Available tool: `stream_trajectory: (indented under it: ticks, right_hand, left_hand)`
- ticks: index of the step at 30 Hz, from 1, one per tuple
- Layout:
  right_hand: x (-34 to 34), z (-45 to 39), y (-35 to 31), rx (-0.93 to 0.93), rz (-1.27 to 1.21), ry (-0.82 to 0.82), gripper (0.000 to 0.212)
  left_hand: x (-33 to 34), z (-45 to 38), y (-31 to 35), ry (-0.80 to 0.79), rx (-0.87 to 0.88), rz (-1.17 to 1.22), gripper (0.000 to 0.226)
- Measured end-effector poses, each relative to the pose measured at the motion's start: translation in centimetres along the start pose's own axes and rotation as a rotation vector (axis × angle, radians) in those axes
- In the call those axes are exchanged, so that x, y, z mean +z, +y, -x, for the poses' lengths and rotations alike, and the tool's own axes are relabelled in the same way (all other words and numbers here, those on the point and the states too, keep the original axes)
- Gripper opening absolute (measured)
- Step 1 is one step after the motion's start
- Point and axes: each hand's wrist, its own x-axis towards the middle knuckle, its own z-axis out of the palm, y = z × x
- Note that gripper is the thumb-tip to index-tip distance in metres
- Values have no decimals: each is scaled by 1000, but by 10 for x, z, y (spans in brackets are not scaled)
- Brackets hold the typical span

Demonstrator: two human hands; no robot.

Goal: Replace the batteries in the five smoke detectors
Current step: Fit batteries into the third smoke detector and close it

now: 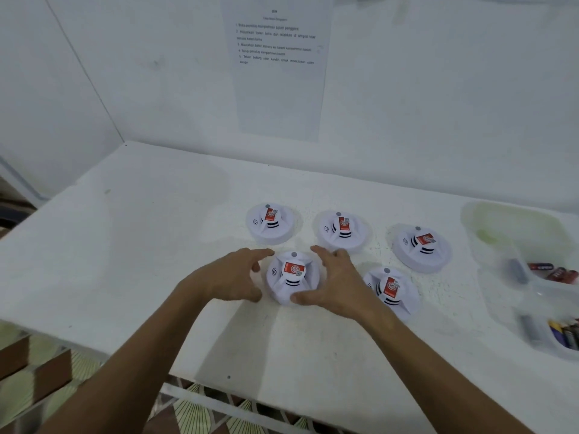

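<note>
White worktop (131, 245) against a white wall: left hand (232, 277) and right hand (335, 283), both spread open, cup the near-left smoke detector (293, 278) (first of five, seemingly). Next: lift, flip, open its back; batteries (560, 336) wait far right.

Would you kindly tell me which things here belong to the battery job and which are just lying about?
Belonging to the job:
smoke detectors, five, one between left hand and right hand
batteries in clear trays
instruction sheet

Just there:
white table
patterned floor
</note>
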Motion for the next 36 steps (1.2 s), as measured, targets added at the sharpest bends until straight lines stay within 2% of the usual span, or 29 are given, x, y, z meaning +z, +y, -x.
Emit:
stream_trajectory:
  ticks: [2, 7, 9, 10, 11, 12, 13, 14, 16, 17, 18, 20, 22, 26, 30, 36]
  right_hand:
    - [-14, -8, -8, -7, 24, 42, 91]
    - [-27, -61, -28, -101, 60, 68, 70]
    - [-22, -89, -32, -121, 137, 46, 59]
    - [-19, -104, -34, -132, 212, 27, 46]
    - [-16, -116, -35, -148, 292, 10, 36]
    - [-13, -127, -36, -159, 350, -6, 35]
    - [-10, -136, -35, -149, 371, -22, 41]
    - [-10, -140, -36, -120, 354, -54, 57]
    - [-6, -153, -27, -76, 303, -81, 101]
    - [-3, -160, -20, -78, 308, -97, 112]
    - [-4, -161, -18, -71, 309, -115, 115]
    - [-9, -154, -27, -77, 295, -135, 108]
    - [-9, -153, -28, -83, 262, -133, 100]
    - [-17, -141, -28, -89, 224, -103, 95]
    - [-51, -103, -29, -168, 159, -56, 121]
    - [-123, -29, -5, -169, 133, 9, 112]
  left_hand:
    - [-17, 0, -1, 63, -41, -67, 78]
    - [-52, -15, 2, 276, -30, -59, 68]
    - [-60, -26, 5, 298, 24, -61, 49]
    - [-63, -33, 5, 291, 50, -104, 41]
    - [-64, -41, 3, 277, 49, -133, 36]
    - [-64, -47, 0, 260, 33, -139, 35]
    - [-63, -51, -2, 246, 25, -130, 36]
    - [-61, -56, -6, 229, 12, -119, 40]
    - [-58, -60, -7, 211, 2, -92, 48]
    - [-56, -62, -7, 198, -5, -87, 52]
    - [-55, -64, -6, 187, -25, -84, 56]
    - [-53, -67, -6, 197, -62, -71, 61]
    - [-51, -68, -9, 233, -86, -35, 64]
    - [-49, -60, -7, 307, -93, 59, 78]
    - [-51, -44, 16, 358, 0, 150, 92]
    - [-37, -24, 105, 446, 265, 239, 102]
